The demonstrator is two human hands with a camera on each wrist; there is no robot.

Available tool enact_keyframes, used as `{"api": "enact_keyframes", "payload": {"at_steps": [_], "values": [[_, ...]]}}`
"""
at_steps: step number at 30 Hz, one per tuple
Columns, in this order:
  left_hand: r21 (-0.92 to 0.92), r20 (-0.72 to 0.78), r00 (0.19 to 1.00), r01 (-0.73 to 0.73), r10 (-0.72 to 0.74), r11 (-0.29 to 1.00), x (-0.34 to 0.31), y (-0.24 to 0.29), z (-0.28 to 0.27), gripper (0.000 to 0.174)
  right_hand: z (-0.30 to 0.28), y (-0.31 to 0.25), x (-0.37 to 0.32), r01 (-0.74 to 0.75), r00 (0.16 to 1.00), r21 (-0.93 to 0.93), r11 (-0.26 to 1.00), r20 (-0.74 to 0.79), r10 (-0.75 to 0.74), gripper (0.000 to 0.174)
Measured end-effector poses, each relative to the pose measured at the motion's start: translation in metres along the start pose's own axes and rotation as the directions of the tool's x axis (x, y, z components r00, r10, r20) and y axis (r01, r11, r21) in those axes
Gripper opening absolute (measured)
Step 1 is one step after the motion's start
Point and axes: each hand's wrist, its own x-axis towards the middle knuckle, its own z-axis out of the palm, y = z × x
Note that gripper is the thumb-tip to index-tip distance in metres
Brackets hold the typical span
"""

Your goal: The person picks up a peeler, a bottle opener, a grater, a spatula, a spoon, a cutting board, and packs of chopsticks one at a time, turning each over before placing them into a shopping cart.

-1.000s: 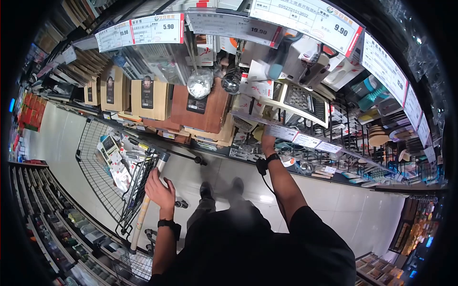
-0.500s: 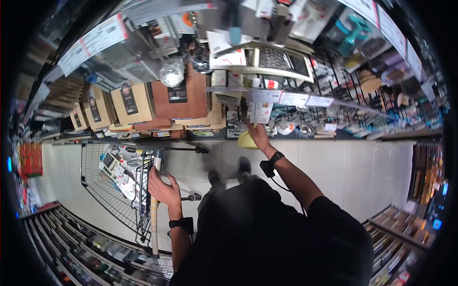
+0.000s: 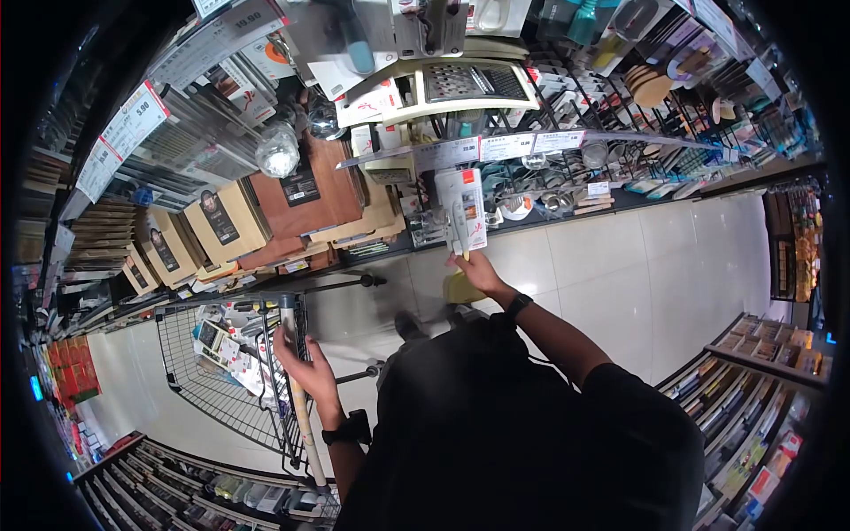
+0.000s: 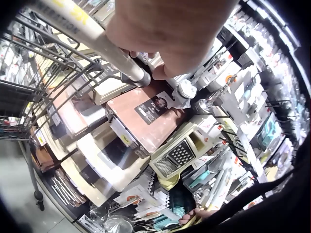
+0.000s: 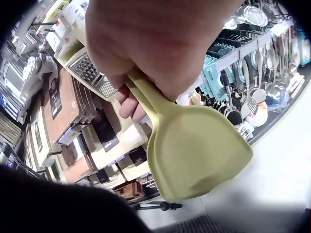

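Note:
My right hand (image 3: 482, 276) grips the handle of a yellow-green spatula (image 5: 199, 150), its broad flat head hanging down toward the floor. A second matching edge shows behind the head in the right wrist view. Just above those fingers stands a white-carded package (image 3: 474, 208) with a grey utensil on it, overlapping the hand's fingertips in the head view. My left hand (image 3: 310, 372) rests at the shopping cart's handle bar (image 3: 304, 416), fingers extended along it and thumb apart. In the left wrist view, that hand covers part of the bar near its dark end cap.
Left of me stands the wire cart (image 3: 208, 385) with packaged goods inside. Wooden cutting boards (image 3: 305, 199), a box grater (image 3: 474, 84) and hanging utensils fill the shelf ahead. A price-tag rail (image 3: 531, 144) juts out above the right hand. Another shelf (image 3: 204, 482) stands behind at left.
My right hand has come out from under the price rail toward my body, bringing the yellow-green spatula into view. The left hand stays by the cart handle. My head view has turned.

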Motion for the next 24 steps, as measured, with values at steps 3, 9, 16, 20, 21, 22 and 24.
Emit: {"api": "enact_keyframes", "payload": {"at_steps": [3,9,16,20,21,22,24], "values": [[-0.098,0.006,1.000,-0.015,0.016,0.995,0.002,0.027,0.002,0.042,0.003,0.017,-0.013,0.069,0.996,0.012,0.998,0.049,-0.069,0.026],[-0.396,0.448,0.893,0.161,0.037,0.904,-0.007,0.021,0.033,0.041,0.002,-0.064,-0.047,0.090,0.985,-0.106,0.990,0.155,-0.073,0.028],[-0.226,0.929,0.336,0.185,0.154,0.956,-0.009,0.077,0.032,0.063,0.034,-0.159,-0.078,0.286,0.952,-0.036,0.958,0.123,-0.280,0.020],[-0.335,0.939,0.253,0.508,0.234,0.793,-0.005,0.075,0.038,0.051,0.033,-0.233,-0.097,0.101,0.995,0.439,0.893,-0.046,-0.090,0.016],[-0.280,0.959,0.206,0.617,0.193,0.736,-0.003,0.072,0.039,0.047,0.030,-0.240,-0.100,0.098,0.995,0.478,0.873,-0.063,-0.077,0.017],[-0.280,0.960,0.189,0.612,0.207,0.739,0.000,0.071,0.038,0.047,0.026,-0.244,-0.103,0.096,0.995,0.517,0.850,-0.079,-0.064,0.019],[-0.255,0.966,0.144,0.653,0.214,0.714,0.005,0.074,0.037,0.041,0.019,-0.246,-0.111,0.119,0.991,0.500,0.858,-0.119,-0.068,0.022]]}}
